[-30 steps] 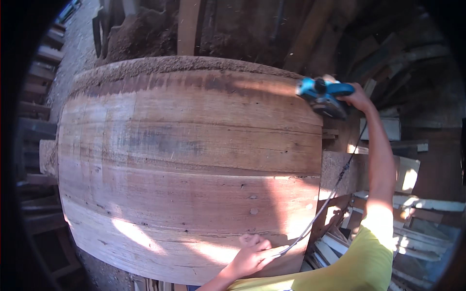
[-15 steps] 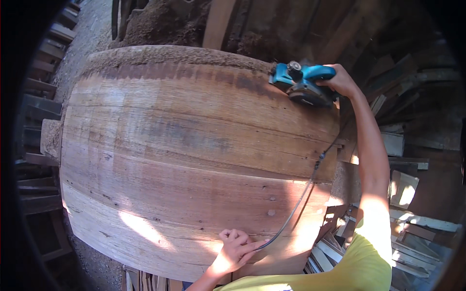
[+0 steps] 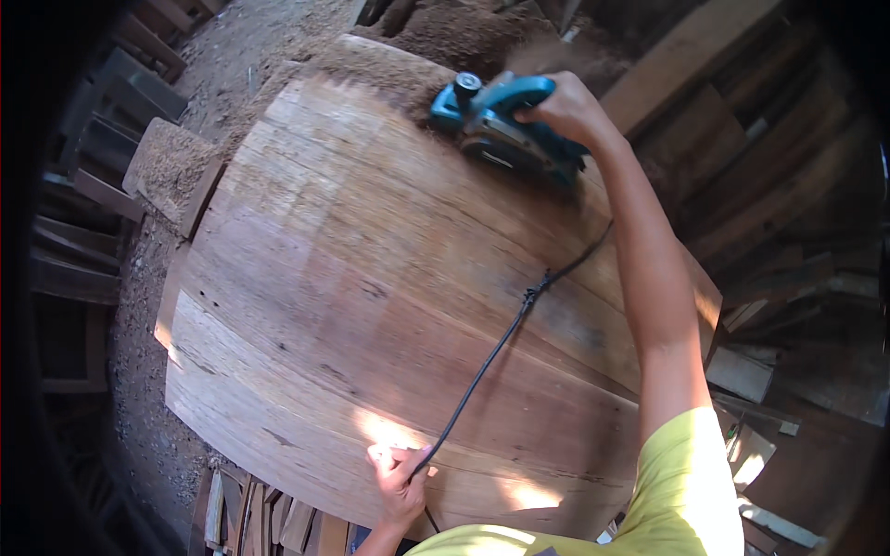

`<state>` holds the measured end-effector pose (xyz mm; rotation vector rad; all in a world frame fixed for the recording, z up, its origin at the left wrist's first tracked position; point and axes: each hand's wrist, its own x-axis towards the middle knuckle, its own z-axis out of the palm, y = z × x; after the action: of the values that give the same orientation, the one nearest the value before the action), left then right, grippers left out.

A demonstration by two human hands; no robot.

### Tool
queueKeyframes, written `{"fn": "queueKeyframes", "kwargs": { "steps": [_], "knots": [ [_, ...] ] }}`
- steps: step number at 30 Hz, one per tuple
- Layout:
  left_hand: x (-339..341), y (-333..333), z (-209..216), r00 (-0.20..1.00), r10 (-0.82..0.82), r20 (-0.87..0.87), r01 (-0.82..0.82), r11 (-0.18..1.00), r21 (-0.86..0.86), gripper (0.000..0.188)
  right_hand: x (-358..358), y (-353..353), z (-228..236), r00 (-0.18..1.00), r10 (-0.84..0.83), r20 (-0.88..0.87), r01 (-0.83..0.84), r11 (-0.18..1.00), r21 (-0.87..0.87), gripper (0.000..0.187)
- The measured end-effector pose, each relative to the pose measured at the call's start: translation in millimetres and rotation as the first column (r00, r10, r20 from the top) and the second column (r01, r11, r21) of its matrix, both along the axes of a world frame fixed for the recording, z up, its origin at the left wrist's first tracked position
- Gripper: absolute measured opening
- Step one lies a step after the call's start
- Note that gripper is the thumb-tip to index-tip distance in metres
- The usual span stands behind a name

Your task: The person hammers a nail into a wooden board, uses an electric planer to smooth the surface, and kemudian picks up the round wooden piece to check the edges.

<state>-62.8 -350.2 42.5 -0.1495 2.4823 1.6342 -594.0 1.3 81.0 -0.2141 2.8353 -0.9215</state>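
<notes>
A wide panel of joined wooden planks (image 3: 371, 278) fills the middle of the view. My right hand (image 3: 565, 109) grips the handle of a blue electric planer (image 3: 505, 130) resting on the panel's far edge, my arm stretched out. A black power cord (image 3: 501, 347) runs from the planer back across the planks. My left hand (image 3: 399, 473) holds that cord at the panel's near edge, next to a sunlit patch.
Sawdust and shavings (image 3: 445, 37) are heaped beyond the panel's far edge. Stacked timber (image 3: 83, 204) lies along the left. Boards and offcuts (image 3: 769, 306) pile up on the right. Short wood strips (image 3: 269, 519) lie below the near edge.
My right hand has slid the planer leftward along the panel's far edge. The view has turned and shifted. My left hand still holds the cord near the near edge.
</notes>
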Motion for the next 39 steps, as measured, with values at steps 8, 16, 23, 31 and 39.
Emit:
{"fn": "queueKeyframes", "kwargs": {
  "steps": [8,16,23,31,39],
  "knots": [
    [-25.7,-45.0,-2.4,0.996,0.032,0.084,-0.032,0.999,-0.002,0.029,-146.8,-243.6,5.3,0.986,0.155,-0.063,-0.149,0.984,0.099,0.038],
    [-39.0,-54.1,1.3,0.992,0.069,0.106,-0.083,0.989,0.125,0.022,-174.8,-291.3,13.3,0.998,-0.047,-0.045,0.05,0.996,0.074,0.046],
    [-32.2,-46.9,-5.4,0.992,0.085,0.089,-0.102,0.973,0.205,0.022,-99.6,-93.3,-20.1,0.996,0.005,-0.085,0.009,0.987,0.161,0.051],
    [-24.4,43.6,32.9,0.895,-0.445,-0.005,0.445,0.895,-0.037,0.034,138.2,247.4,13.2,0.985,-0.162,0.065,0.152,0.979,0.139,0.039],
    [61.0,233.5,21.9,0.464,-0.876,-0.13,0.875,0.476,-0.083,0.046,374.9,531.4,32.8,0.86,-0.469,0.203,0.464,0.883,0.072,0.025]
  ]
}}
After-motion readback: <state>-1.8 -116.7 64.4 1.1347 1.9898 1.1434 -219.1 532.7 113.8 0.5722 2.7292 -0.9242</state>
